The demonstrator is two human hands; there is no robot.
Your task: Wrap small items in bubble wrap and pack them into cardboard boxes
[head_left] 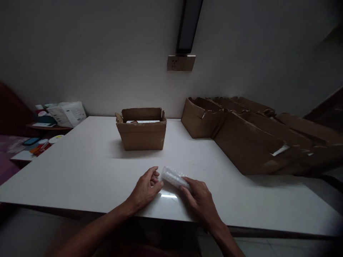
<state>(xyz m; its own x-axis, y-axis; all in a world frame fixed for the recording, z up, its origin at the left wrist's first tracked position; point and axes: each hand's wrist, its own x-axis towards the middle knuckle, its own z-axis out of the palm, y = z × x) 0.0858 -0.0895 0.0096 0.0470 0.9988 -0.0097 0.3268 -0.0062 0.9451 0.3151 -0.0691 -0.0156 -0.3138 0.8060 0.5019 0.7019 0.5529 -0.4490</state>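
A small bundle wrapped in clear bubble wrap (173, 176) lies on the white table (88, 171) near its front edge. My left hand (146, 187) rests at the bundle's left end, fingers curled against it. My right hand (199, 200) lies over its right end with the fingers pressed on the wrap. Both hands hold the bundle between them. Behind it, at the table's middle, stands an open cardboard box (141, 129) with something pale inside.
Several flattened and open cardboard boxes (249, 137) are stacked along the right side of the table against the wall. A low shelf (45, 125) at the left holds packets and small items. A wall socket (181, 63) sits above the table.
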